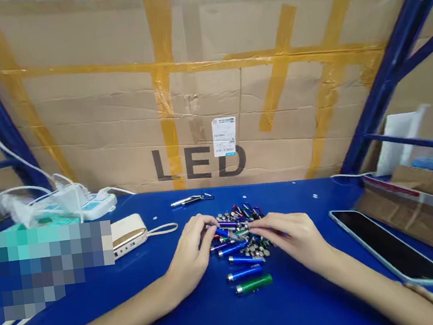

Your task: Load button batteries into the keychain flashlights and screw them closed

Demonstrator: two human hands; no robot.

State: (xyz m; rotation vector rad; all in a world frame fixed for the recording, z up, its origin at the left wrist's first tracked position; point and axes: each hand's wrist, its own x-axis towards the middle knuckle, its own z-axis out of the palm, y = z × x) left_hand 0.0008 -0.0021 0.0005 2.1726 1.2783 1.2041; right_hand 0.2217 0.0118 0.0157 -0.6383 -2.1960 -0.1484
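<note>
Blue tabletop [218, 313] carries a loose heap of silver button cells [228, 217] and coloured carabiner clips [246, 210] toward its middle, and the person's two hands meet over that heap. The left hand [190, 254] and the right hand [287, 238] are both closed, their fingertips pinching a slim blue keychain torch [224, 233] from either end, just above the heap's near side. Two more blue torches [246, 258] and a green torch [254, 284] lie below the hands, toward the near edge, and several others lie half among the cells. Near the far edge, a silver keychain torch [191, 200] lies alone. Left of the hands sits a cream power bank [129, 235] with a looped cord, and a white power strip [96, 205] stands toward the far left corner, tangled in white cables. A black-screened tablet [392, 247] lies by the right edge, and a taped cardboard carton [176, 83] printed LED stands behind the far edge.
</note>
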